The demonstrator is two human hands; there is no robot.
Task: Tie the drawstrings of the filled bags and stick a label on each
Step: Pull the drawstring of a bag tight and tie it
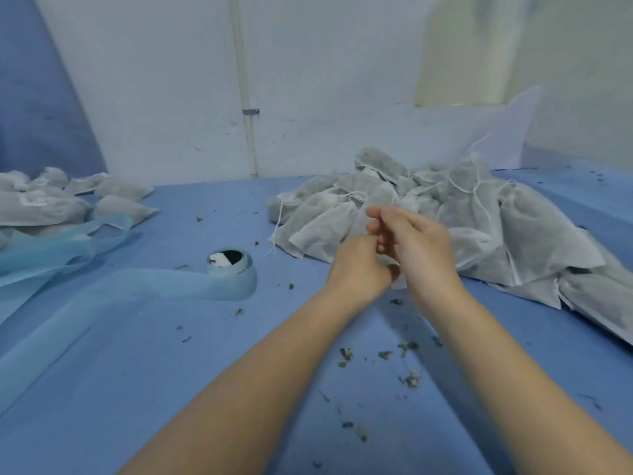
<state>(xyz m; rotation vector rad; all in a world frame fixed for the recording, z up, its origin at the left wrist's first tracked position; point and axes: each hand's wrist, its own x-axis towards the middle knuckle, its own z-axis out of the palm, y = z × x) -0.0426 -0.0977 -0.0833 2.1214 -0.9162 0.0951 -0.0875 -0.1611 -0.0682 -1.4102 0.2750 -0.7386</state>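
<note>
Loose herb crumbs (409, 377) litter the near tabletop (239, 371). Above it, the left hand (359, 265) and right hand (416, 245) curl together over a bag (397, 281) hidden beneath; each grip's hold is unclear. Beyond, the untied bags (479, 217) trail strings that could snag.

White filled bags (479, 228) heaped right, seemingly untied

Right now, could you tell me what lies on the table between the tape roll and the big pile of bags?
In the head view, only blue table cover with a few dried herb crumbs separates the tape roll from the pile.
</note>
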